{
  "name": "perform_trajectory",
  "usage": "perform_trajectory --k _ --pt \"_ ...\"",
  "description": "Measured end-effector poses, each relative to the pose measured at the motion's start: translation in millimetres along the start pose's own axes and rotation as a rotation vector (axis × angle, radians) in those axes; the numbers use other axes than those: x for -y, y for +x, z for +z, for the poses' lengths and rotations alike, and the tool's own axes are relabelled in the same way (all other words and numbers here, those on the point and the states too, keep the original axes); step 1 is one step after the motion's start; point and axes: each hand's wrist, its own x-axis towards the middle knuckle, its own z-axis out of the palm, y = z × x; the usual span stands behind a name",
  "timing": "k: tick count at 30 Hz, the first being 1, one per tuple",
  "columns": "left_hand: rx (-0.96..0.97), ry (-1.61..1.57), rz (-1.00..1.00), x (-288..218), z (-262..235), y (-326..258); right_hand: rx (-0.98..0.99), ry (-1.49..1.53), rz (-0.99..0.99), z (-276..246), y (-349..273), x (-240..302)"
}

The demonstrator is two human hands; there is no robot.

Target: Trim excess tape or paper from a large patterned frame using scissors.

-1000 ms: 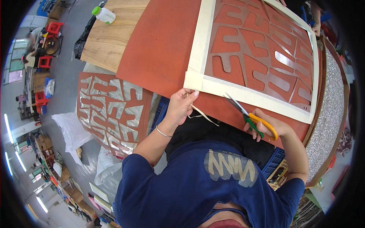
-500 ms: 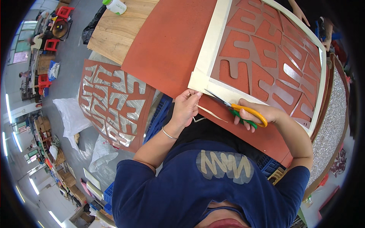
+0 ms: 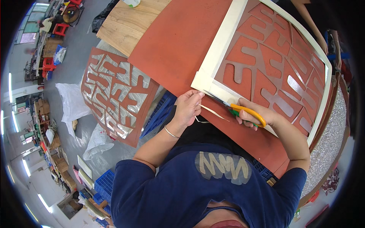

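Observation:
Scissors [image 3: 259, 116] with orange and green handles are in my right hand [image 3: 266, 112], its fingers in and around the loops. Their blades lie along the near edge of a cream border [image 3: 205, 72]. My left hand [image 3: 186, 110] pinches a thin cream strip [image 3: 213, 110] by the border's near left corner; the strip's loose ends hang toward me. The border frames a panel of red hooked cut-out shapes [image 3: 243, 53]. Beneath lies a plain red sheet [image 3: 171, 45], showing to the left of the border and on my side.
At the left, another red cut-out sheet [image 3: 95, 81] lies over silvery material, beside a blue crate [image 3: 157, 116]. A wooden board [image 3: 129, 24] is at the back left. Another person's arm [image 3: 313, 28] reaches in at the far right, above a glittery silver panel [image 3: 329, 140].
The scissor blades have closed and come down along the border's edge; the handles are nearer together. My left hand keeps its pinch. The whole view has shifted slightly.

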Motion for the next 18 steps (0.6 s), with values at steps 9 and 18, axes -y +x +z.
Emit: perform_trajectory --k 9,18 --pt "-0.028 -0.016 0.002 0 0 2 -0.029 0.007 -0.008 -4 4 1" --pt "-0.013 -0.078 -0.026 -3 -2 2 0.028 -0.015 -0.015 -7 15 7"
